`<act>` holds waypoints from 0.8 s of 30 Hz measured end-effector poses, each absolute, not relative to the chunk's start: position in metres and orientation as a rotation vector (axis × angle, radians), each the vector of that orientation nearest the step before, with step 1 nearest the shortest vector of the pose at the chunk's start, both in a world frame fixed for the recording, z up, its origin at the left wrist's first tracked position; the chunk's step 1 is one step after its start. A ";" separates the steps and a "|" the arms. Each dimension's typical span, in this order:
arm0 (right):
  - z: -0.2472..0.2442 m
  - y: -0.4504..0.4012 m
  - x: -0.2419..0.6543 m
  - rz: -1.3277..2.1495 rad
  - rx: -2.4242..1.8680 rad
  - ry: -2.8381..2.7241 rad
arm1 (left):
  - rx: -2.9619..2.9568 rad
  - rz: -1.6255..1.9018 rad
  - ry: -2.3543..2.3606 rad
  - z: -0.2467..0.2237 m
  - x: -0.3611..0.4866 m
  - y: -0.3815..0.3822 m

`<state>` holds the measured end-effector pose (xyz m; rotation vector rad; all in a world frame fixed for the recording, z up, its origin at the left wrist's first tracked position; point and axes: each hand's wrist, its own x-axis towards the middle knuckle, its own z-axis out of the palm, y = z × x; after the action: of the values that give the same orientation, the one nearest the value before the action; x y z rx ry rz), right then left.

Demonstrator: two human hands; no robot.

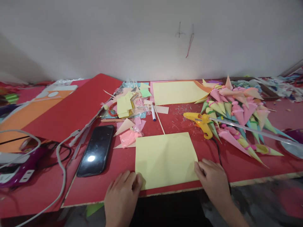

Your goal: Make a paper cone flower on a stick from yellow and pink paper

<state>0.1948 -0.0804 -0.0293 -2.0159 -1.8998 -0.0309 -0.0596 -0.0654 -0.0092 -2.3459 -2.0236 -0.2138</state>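
A pale yellow sheet of paper [165, 157] lies flat before me at the front of the red table. My left hand [124, 192] rests at its lower left corner with the fingers curled in; whether the corner is between thumb and fingers is hidden. At the right edge, my right hand [210, 176] has the paper pinched between thumb and fingers, and that edge curls up slightly. Past the sheet's far edge lie a thin wooden stick [159, 121] and a white marker [153, 114]. A yellow glue gun [201, 121] with a long clear glue stick lies beyond my right hand.
A black phone [97, 151] lies left of the sheet. Paper scraps [125, 105] and more yellow sheets [178, 92] are farther back. Several paper cones [241, 110] are heaped at the right. Red card [78, 110], a white cable [62, 164] and a purple device [26, 165] occupy the left.
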 end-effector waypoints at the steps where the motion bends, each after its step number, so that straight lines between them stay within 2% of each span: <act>1: -0.029 -0.080 0.195 -0.029 -2.016 -1.901 | -2.350 -0.212 -2.020 -0.010 -0.060 -0.065; 13: -0.030 -0.080 0.194 -0.039 -2.030 -1.919 | -2.349 -0.199 -1.999 -0.008 -0.060 -0.065; 20: -0.027 -0.079 0.193 -0.062 -2.031 -1.932 | -2.360 -0.480 -1.723 -0.010 -0.070 -0.057; 24: -0.026 -0.079 0.193 -0.060 -2.051 -1.927 | -2.580 -0.354 -1.392 -0.006 -0.067 -0.050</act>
<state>0.1927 -0.0789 -0.0263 -2.0513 -1.9271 -0.0597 -0.0668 -0.0499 -0.0060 -2.5795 -1.3918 -0.3538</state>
